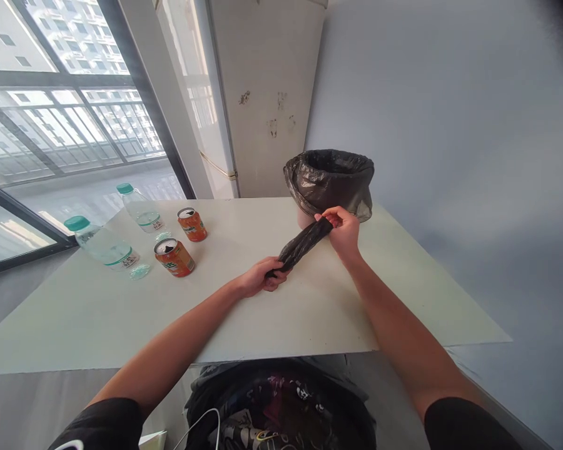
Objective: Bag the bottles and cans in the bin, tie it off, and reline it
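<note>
A black plastic bag (304, 245), bunched into a long narrow roll, is stretched slantwise above the white table. My left hand (265, 276) is closed round its lower end. At the upper end my right hand (341, 226) pinches the bag between thumb and fingers. Just behind my right hand stands a bin lined with a dark bag (331, 181), the liner folded out over its rim. Only a small pale part of the bin's own wall shows beneath the liner; its inside is dark.
On the left of the table (244, 331) stand two orange cans (174, 257) and two clear bottles with green caps (106, 247). A large black bag with mixed contents (281, 400) sits below the front edge. Behind are a white fridge (267, 94) and a wall (441, 156).
</note>
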`<state>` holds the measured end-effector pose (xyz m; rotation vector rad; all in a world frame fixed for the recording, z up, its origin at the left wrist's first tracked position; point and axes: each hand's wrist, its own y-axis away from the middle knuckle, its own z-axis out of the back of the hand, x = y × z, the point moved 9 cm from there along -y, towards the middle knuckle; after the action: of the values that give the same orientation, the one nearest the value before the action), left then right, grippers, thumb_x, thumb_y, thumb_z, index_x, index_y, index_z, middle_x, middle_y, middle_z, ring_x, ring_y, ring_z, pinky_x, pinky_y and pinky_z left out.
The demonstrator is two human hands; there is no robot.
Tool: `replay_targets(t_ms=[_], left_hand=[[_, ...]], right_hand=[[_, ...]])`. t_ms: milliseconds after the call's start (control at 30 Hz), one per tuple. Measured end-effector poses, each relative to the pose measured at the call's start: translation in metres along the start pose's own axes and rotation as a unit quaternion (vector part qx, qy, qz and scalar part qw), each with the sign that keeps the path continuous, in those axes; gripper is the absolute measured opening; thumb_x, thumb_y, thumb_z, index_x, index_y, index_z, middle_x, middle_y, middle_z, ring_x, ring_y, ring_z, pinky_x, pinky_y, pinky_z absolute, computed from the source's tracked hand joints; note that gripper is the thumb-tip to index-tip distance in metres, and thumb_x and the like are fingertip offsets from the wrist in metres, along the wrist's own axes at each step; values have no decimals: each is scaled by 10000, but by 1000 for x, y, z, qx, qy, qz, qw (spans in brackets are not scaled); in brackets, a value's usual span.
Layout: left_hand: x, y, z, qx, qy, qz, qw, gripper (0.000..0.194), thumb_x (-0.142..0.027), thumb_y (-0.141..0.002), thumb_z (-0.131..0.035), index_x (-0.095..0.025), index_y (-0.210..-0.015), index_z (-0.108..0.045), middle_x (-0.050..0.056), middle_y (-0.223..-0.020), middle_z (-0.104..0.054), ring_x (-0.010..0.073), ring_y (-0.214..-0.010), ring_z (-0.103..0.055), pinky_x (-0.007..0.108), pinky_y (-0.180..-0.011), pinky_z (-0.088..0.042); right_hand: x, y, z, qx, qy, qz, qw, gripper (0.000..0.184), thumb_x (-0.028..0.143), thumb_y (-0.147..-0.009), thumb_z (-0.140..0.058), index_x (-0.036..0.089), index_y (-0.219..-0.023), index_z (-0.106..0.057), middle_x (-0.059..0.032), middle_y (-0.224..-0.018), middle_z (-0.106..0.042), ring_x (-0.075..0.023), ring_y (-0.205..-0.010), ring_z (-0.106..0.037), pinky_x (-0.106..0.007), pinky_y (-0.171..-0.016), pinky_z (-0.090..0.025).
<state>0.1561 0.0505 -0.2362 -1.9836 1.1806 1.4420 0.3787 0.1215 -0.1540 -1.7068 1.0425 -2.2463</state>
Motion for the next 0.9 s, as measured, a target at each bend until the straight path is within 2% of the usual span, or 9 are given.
replay_targets(t_ms=[167, 300, 367, 467, 567, 667, 767, 833, 900], left_hand=[[-3, 0, 7, -1, -80, -16, 997, 528, -634, -957, -657, -209, -786, -395, -77, -701, -241, 62, -561, -176, 191, -464, -156], [-2, -3, 13, -27, -71, -37, 996, 536, -647, -955, -661, -214, -792, -390, -77, -700, -259, 61, -549, -188, 186, -456, -191], [-8, -2, 22, -76, -41, -73, 994, 538, -638, -948, -676, -216, -796, -379, -82, -706, -240, 57, -543, -173, 179, -452, -172], [-25, 3, 35, -151, 4, -146, 978, 526, -618, -938, -703, -213, -817, -389, -82, -722, -238, 53, -539, -167, 172, -450, -159], [-32, 7, 32, -165, 25, -182, 969, 526, -622, -940, -704, -208, -827, -401, -81, -718, -262, 52, -535, -175, 172, -452, -168], [-21, 2, 14, -103, 7, -139, 985, 541, -648, -938, -694, -206, -818, -405, -85, -696, -273, 47, -523, -182, 178, -450, -168], [-1, -4, -7, -22, -35, -76, 996, 506, -620, -973, -658, -200, -811, -427, -78, -679, -297, 57, -521, -233, 190, -454, -204], [8, -5, -14, 16, -43, -52, 998, 484, -595, -995, -632, -200, -806, -425, -70, -685, -307, 63, -526, -252, 197, -455, -220], [13, -6, -16, 34, -36, -30, 998, 468, -572, -1012, -609, -203, -803, -410, -69, -698, -293, 65, -536, -239, 199, -457, -213]], right_hand=[[-3, -8, 6, 5, -82, -53, 995, 342, 416, -663, -956, 215, -769, -700, 42, -667, -566, -120, -633, -526, -271, -625, -479], [-3, -10, -2, 78, -130, -86, 985, 326, 410, -668, -957, 225, -788, -717, 16, -743, -631, -135, -694, -599, -276, -667, -520], [0, -7, -10, 129, -192, -107, 967, 428, 417, -655, -968, 276, -1004, -764, -2, -911, -699, -161, -840, -663, -288, -766, -557], [4, 0, -21, 177, -302, -134, 927, 816, 479, -622, -982, 404, -1365, -653, -22, -1321, -691, -213, -1187, -646, -340, -955, -567], [8, 23, -49, 240, -352, -184, 886, 782, 621, -667, -934, 360, -1351, -657, -65, -1503, -619, -260, -1344, -576, -406, -1033, -548], [25, 68, -95, 355, -381, -229, 822, 765, 650, -658, -945, 265, -1269, -694, -127, -1451, -661, -297, -1322, -603, -451, -1067, -533], [45, 100, -122, 365, -440, -254, 780, 688, 547, -750, -937, 260, -1313, -665, -99, -1393, -695, -256, -1273, -648, -429, -1115, -518], [48, 105, -125, 316, -476, -277, 773, 496, 483, -829, -895, 264, -1217, -674, -25, -1087, -756, -178, -980, -716, -354, -962, -586], [45, 102, -121, 272, -496, -301, 768, 331, 482, -884, -851, 249, -1017, -657, 72, -687, -596, -96, -577, -555, -255, -661, -558]])
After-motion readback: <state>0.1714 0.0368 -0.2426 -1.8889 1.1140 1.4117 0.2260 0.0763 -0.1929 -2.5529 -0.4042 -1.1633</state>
